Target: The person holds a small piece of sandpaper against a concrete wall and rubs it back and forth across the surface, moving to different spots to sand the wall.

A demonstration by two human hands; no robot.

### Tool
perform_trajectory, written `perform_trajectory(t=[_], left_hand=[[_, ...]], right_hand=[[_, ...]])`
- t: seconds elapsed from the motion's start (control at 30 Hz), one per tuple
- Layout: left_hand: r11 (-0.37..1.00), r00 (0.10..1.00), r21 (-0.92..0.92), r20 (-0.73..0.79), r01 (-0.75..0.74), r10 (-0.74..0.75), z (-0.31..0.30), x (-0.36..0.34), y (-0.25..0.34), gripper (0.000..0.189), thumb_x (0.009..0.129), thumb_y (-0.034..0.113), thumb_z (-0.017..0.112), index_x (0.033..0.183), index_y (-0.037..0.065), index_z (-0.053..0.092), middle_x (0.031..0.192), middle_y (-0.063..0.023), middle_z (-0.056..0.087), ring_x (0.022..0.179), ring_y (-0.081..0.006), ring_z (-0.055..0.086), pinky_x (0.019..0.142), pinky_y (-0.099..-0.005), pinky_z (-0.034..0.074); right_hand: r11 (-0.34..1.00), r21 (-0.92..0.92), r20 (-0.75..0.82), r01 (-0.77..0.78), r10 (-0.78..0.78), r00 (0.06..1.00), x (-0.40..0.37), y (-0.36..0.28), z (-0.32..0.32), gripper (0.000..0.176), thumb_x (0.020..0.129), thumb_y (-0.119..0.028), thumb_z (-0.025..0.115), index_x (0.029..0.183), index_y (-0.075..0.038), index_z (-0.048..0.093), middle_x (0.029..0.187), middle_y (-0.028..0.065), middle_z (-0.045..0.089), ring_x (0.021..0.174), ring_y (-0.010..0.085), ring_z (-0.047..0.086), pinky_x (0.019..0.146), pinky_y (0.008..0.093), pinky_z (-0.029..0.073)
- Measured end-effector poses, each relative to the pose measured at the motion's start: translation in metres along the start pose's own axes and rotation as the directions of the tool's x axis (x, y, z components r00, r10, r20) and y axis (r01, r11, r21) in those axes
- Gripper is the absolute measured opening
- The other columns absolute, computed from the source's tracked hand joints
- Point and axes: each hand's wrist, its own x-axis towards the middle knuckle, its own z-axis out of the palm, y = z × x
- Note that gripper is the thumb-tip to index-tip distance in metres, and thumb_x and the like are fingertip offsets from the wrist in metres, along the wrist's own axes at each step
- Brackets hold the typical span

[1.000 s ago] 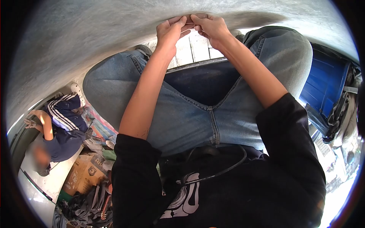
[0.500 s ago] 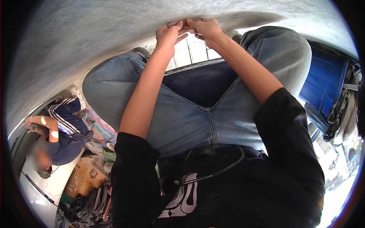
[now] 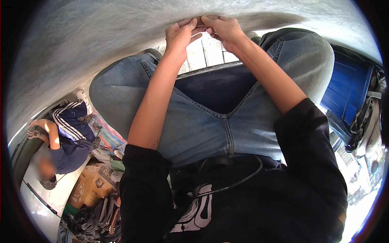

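Observation:
A large, smooth grey curved panel (image 3: 101, 44) fills the top of the view. At its lower edge my left hand (image 3: 178, 37) and my right hand (image 3: 227, 31) are close together, thumbs on top and pointing at each other. The fingers of both hands are bent in a pinch against the panel's underside or edge. Between the thumbs shows a narrow dark strip, too small to name; it may be a held piece or a shaded part of the panel. Most fingertips are hidden.
My jeans-clad knees spread below the panel, around a dark blue seat (image 3: 214, 87). A blue plastic bin (image 3: 348, 89) stands at right with cloths beside it. At left another person (image 3: 73, 141) works near the panel, by a cardboard box (image 3: 92, 184) and dark clothes (image 3: 97, 218).
My right hand has shifted slightly right and up, and the gap between the thumbs is a little wider. My left hand has hardly moved. The other person's hands moved slightly.

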Motion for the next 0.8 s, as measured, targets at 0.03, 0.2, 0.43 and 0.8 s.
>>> perform_trajectory(t=[0.03,0.2,0.43,0.8], left_hand=[[1.000,1.000,0.003,0.000,0.000,0.000,0.001,-0.002,0.004,0.033,0.081,0.012,0.055,0.104,-0.009,0.046,0.098,-0.0160,0.055,0.090,-0.0241,0.057,0.081,-0.0304,0.047],[0.999,0.999,0.039,-0.017,-0.028,0.029,0.001,-0.004,0.002,0.032,0.082,0.015,0.053,0.104,-0.008,0.047,0.099,-0.0165,0.055,0.093,-0.0234,0.057,0.081,-0.0308,0.046],[0.968,0.969,0.062,-0.061,0.244,-0.241,-0.006,-0.014,-0.034,0.026,0.086,0.021,0.048,0.105,0.004,0.053,0.099,-0.0054,0.058,0.092,-0.0160,0.057,0.079,-0.0319,0.044],[0.971,0.975,0.120,0.099,-0.208,0.197,0.005,-0.010,-0.007,0.035,0.083,0.024,0.053,0.107,-0.002,0.051,0.099,-0.0116,0.058,0.090,-0.0209,0.057,0.074,-0.0310,0.047]], right_hand=[[1.000,0.003,0.000,0.000,0.000,1.000,-0.002,-0.003,-0.002,0.019,0.076,-0.011,0.062,0.080,0.007,0.056,0.064,0.0075,0.057,0.051,0.0090,0.049,0.044,0.0204,0.039],[0.998,-0.002,0.049,0.059,-0.059,0.997,-0.006,-0.006,-0.003,0.021,0.076,-0.010,0.062,0.084,0.008,0.057,0.064,0.0079,0.057,0.050,0.0097,0.049,0.046,0.0207,0.041],[0.993,-0.003,0.107,-0.115,0.115,0.988,-0.011,0.029,-0.002,0.015,0.075,-0.011,0.060,0.080,0.003,0.058,0.068,0.0081,0.057,0.050,0.0101,0.050,0.039,0.0233,0.035],[0.884,-0.114,-0.032,0.453,-0.459,0.888,-0.020,0.000,-0.004,0.022,0.075,-0.015,0.060,0.083,0.006,0.059,0.072,0.0089,0.060,0.053,0.0085,0.051,0.049,0.0209,0.041]])
